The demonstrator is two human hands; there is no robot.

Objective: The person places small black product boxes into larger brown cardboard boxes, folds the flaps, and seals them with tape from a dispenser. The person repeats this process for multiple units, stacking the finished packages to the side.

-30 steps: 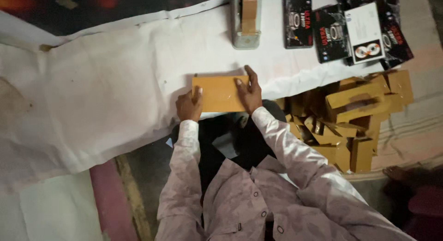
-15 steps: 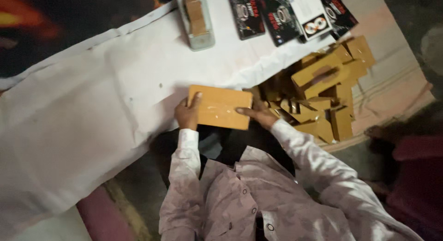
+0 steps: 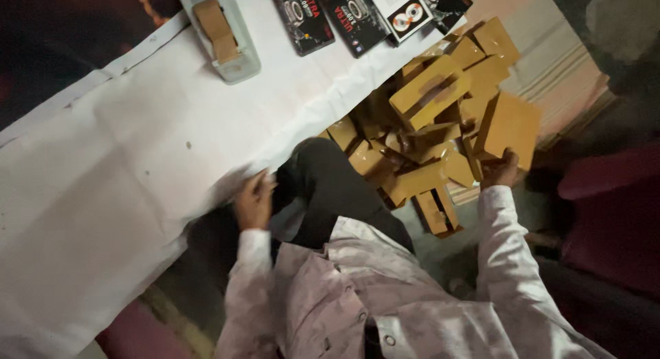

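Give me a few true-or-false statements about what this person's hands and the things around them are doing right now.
1. The right hand holds a brown box over the box pile. True.
2. The left hand holds a brown box too. False: it holds no box and rests at the edge of the white sheet.
3. A tape dispenser sits on the sheet near its far edge. True.
4. The dark packages lie in the box pile. False: they lie on the sheet, beside the dispenser.
5. The pile is to the person's left. False: it is on their right, off the sheet.
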